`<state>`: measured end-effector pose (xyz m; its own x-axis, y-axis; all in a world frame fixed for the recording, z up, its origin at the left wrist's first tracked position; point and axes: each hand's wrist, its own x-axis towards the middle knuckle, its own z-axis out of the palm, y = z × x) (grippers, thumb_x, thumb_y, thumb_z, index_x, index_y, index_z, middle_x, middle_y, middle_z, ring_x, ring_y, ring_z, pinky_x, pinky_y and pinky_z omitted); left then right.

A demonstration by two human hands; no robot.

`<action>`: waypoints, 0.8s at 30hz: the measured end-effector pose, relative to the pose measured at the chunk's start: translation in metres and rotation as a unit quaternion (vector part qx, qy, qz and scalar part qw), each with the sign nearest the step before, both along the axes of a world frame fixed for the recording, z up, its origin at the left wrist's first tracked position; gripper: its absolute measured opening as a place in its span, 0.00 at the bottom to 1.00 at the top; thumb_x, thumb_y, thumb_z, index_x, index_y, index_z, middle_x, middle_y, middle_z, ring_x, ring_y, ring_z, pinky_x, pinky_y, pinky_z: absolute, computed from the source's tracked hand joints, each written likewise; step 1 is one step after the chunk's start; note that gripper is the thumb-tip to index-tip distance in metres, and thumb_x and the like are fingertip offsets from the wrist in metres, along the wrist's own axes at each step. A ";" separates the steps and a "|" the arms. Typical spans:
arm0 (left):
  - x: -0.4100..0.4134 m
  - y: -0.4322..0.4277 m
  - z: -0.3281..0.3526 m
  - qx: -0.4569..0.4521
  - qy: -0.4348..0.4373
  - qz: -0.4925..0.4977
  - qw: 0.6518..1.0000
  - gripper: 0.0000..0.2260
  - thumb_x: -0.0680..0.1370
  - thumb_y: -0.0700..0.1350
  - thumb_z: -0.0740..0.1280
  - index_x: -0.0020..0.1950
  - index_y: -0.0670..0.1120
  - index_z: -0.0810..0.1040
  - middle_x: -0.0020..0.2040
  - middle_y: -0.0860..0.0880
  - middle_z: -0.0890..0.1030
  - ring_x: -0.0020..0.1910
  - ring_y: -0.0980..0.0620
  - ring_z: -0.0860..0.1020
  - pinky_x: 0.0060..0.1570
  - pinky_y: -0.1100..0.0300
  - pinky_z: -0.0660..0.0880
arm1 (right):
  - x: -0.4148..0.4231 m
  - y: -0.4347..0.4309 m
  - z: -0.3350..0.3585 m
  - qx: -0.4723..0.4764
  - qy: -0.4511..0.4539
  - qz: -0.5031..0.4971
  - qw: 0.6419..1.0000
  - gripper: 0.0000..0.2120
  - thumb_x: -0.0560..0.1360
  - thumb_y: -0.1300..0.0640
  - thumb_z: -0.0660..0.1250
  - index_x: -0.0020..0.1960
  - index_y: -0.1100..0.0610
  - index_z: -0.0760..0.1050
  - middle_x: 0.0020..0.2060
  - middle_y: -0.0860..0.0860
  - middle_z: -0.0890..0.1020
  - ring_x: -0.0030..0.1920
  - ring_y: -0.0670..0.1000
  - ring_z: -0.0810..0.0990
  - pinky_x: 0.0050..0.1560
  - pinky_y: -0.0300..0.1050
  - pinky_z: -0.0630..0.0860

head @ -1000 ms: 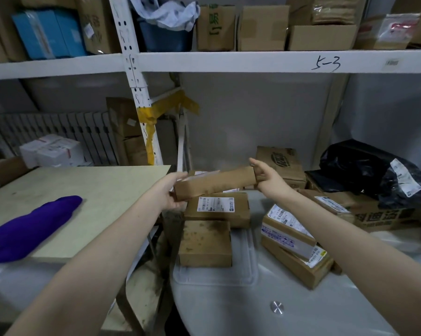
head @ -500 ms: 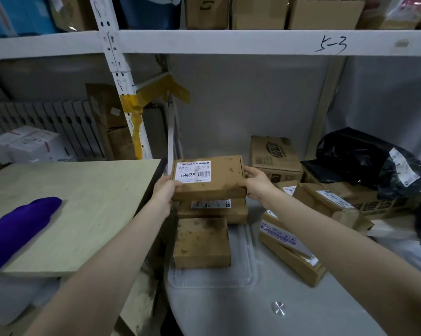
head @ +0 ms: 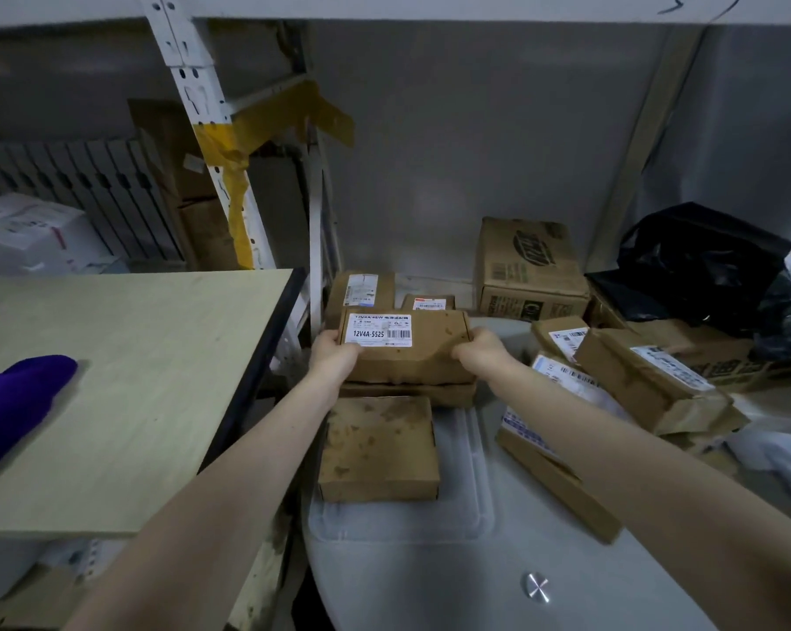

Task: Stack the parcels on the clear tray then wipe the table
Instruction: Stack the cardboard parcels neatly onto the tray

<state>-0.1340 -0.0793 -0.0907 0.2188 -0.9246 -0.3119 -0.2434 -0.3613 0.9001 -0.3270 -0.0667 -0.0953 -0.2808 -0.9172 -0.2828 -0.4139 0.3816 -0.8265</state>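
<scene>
Labelled parcel [head: 412, 352] gripped by left hand [head: 334, 355], right hand [head: 482, 350], atop stacked parcel [head: 412, 393].

The top parcel [head: 425, 362] was matt brown cardboard, blotched, with a smooth white paper label [head: 377, 330]. The tray [head: 475, 498] was clear, smooth plastic on a grey table [head: 430, 585] bearing a shiny metal disc [head: 536, 586]. Left lay a pale matt wooden board [head: 125, 380] and a soft purple cloth [head: 16, 403].

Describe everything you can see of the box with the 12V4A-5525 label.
The labelled box is a flat brown cardboard parcel, blotched with dark stains. A white barcode label sits at its top left corner. The left hand grips its left edge, the right hand its right. It lies level over another brown parcel at the far end of the clear tray.
</scene>
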 end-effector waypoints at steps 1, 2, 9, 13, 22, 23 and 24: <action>-0.002 -0.001 -0.003 -0.001 -0.007 0.002 1.000 0.10 0.78 0.39 0.64 0.60 0.44 0.73 0.60 0.45 0.79 0.59 0.46 0.76 0.57 0.53 0.74 | 0.000 0.001 0.000 0.001 0.002 0.005 1.000 0.05 0.76 0.60 0.63 0.50 0.52 0.70 0.50 0.53 0.77 0.50 0.53 0.75 0.58 0.51 0.75; -0.003 -0.001 -0.004 -0.003 -0.013 0.005 1.000 0.08 0.78 0.39 0.64 0.56 0.46 0.72 0.59 0.45 0.79 0.56 0.47 0.77 0.55 0.54 0.74 | 0.000 0.002 -0.001 0.001 0.005 0.012 1.000 0.05 0.76 0.60 0.63 0.50 0.52 0.70 0.51 0.53 0.78 0.50 0.52 0.75 0.57 0.51 0.75; -0.010 0.001 0.003 -0.013 -0.137 0.012 0.990 0.12 0.74 0.43 0.66 0.57 0.48 0.75 0.58 0.45 0.80 0.58 0.43 0.77 0.59 0.47 0.76 | -0.006 0.017 0.027 -0.058 0.020 0.022 0.998 0.18 0.76 0.61 0.63 0.66 0.58 0.69 0.56 0.50 0.76 0.60 0.55 0.76 0.56 0.45 0.74; -0.035 0.014 0.027 -0.063 -0.195 -0.007 0.979 0.19 0.75 0.42 0.66 0.66 0.46 0.72 0.66 0.44 0.74 0.64 0.42 0.72 0.62 0.49 0.73 | -0.015 0.030 0.060 -0.140 0.070 0.032 0.987 0.23 0.76 0.64 0.64 0.70 0.58 0.67 0.65 0.55 0.74 0.61 0.52 0.74 0.51 0.40 0.71; -0.111 0.048 0.050 -0.077 -0.063 -0.120 0.988 0.09 0.77 0.39 0.63 0.55 0.46 0.78 0.57 0.49 0.76 0.57 0.48 0.73 0.61 0.53 0.73 | -0.112 0.072 0.084 -0.049 0.352 0.001 0.935 0.37 0.69 0.40 0.69 0.70 0.57 0.60 0.66 0.58 0.70 0.66 0.60 0.68 0.60 0.55 0.72; -0.118 0.051 0.051 -0.075 -0.052 -0.128 0.988 0.08 0.78 0.38 0.63 0.54 0.46 0.79 0.55 0.49 0.76 0.56 0.49 0.73 0.60 0.53 0.74 | -0.124 0.077 0.084 -0.021 0.356 -0.005 0.934 0.41 0.67 0.36 0.69 0.71 0.57 0.59 0.67 0.58 0.69 0.66 0.61 0.68 0.61 0.56 0.72; -0.125 0.055 0.052 -0.073 -0.043 -0.139 0.987 0.08 0.78 0.38 0.62 0.53 0.45 0.79 0.53 0.49 0.75 0.54 0.50 0.72 0.57 0.54 0.74 | -0.136 0.083 0.084 0.010 0.356 -0.008 0.934 0.45 0.66 0.33 0.68 0.71 0.57 0.58 0.67 0.59 0.68 0.67 0.61 0.67 0.62 0.56 0.71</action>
<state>-0.2594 -0.0240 -0.0386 -0.0290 -0.9863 -0.1622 -0.3926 -0.1380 0.9093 -0.4629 0.0162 -0.0110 -0.4174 -0.9081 -0.0353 -0.8506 0.4040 -0.3366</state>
